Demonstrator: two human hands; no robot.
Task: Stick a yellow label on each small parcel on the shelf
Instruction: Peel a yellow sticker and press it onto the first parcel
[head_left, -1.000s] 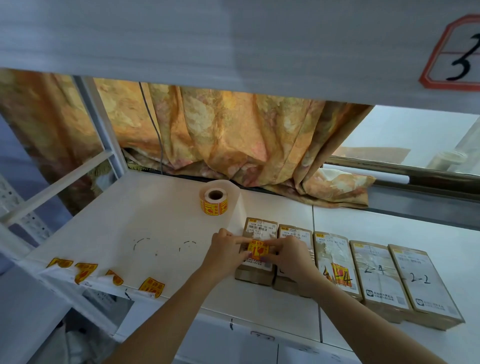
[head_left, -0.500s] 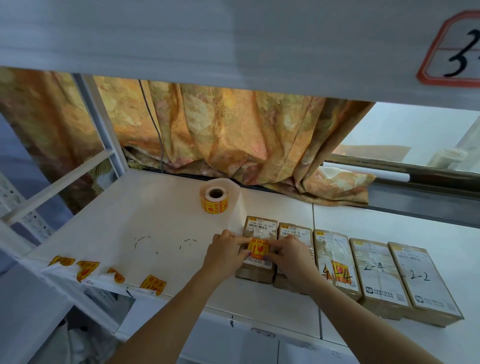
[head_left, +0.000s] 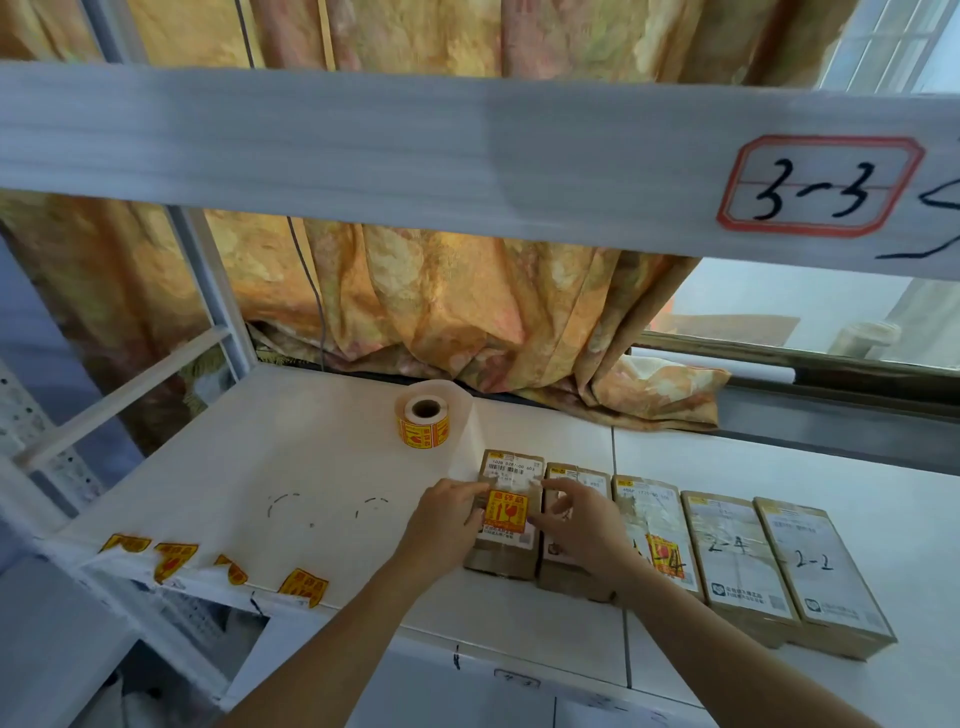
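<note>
Several small brown parcels lie in a row on the white shelf (head_left: 270, 457). On the leftmost parcel (head_left: 506, 551) lies a yellow label (head_left: 505, 511). My left hand (head_left: 447, 525) rests at that parcel's left side with its fingertips on the label's left edge. My right hand (head_left: 574, 525) hovers over the second parcel (head_left: 576, 475), fingers loosely curled, its fingertips close to the label's right edge. The third parcel (head_left: 649, 519) carries a yellow label (head_left: 665, 556). Two parcels to the right, marked 2-4 (head_left: 732, 551) and 2-2 (head_left: 810, 561), show no yellow label.
A roll of yellow labels (head_left: 425, 422) stands behind the parcels, its backing strip trailing toward them. Several loose yellow labels (head_left: 304, 586) hang on the shelf's front left edge. An upper shelf board (head_left: 415, 145) with a 3-3 tag (head_left: 818, 184) spans overhead. A curtain (head_left: 467, 306) hangs behind.
The camera has tilted up, showing more of the upper shelf. The label now lies flat on the leftmost parcel, and my right hand's fingers have lifted slightly off it.
</note>
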